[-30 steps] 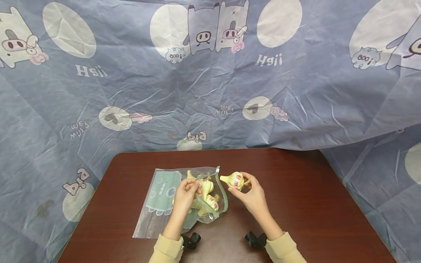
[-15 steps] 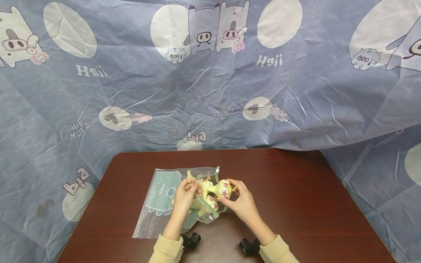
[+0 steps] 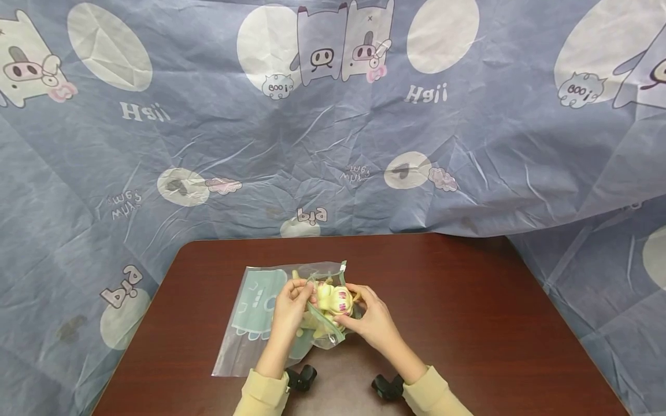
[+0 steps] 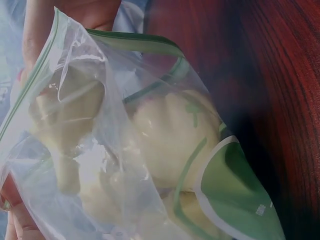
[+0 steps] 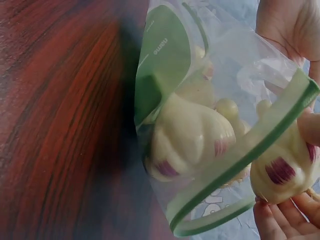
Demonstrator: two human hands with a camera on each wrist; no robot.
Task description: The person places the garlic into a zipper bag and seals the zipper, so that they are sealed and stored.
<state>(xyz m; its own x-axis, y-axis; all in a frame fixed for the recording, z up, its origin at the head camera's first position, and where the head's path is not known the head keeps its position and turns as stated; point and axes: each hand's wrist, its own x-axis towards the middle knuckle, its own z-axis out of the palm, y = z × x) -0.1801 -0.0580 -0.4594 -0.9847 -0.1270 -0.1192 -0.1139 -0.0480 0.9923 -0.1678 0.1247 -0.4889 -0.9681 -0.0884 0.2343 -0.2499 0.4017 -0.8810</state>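
Observation:
A clear zip bag (image 3: 260,323) with a green seal and a teal cartoon print lies on the dark red-brown table (image 3: 468,300). My left hand (image 3: 303,293) pinches the bag's upper lip and holds the mouth open. Several pale garlic bulbs with purple marks (image 4: 175,140) lie inside. My right hand (image 3: 355,304) grips another garlic bulb (image 3: 338,299) right at the mouth. In the right wrist view that bulb (image 5: 282,172) sits just at the green seal strip (image 5: 240,165), with a bagged bulb (image 5: 190,137) beyond it.
A crumpled blue cloth (image 3: 333,127) printed with cartoon pigs hangs behind the table and drapes down both sides. Black wrist mounts (image 3: 302,378) show at my yellow cuffs near the table's front edge. Bare wood spreads right of the bag.
My right hand has carried the garlic bulb leftward from beside the bag to its open mouth. The left hand has kept its hold on the bag's lip.

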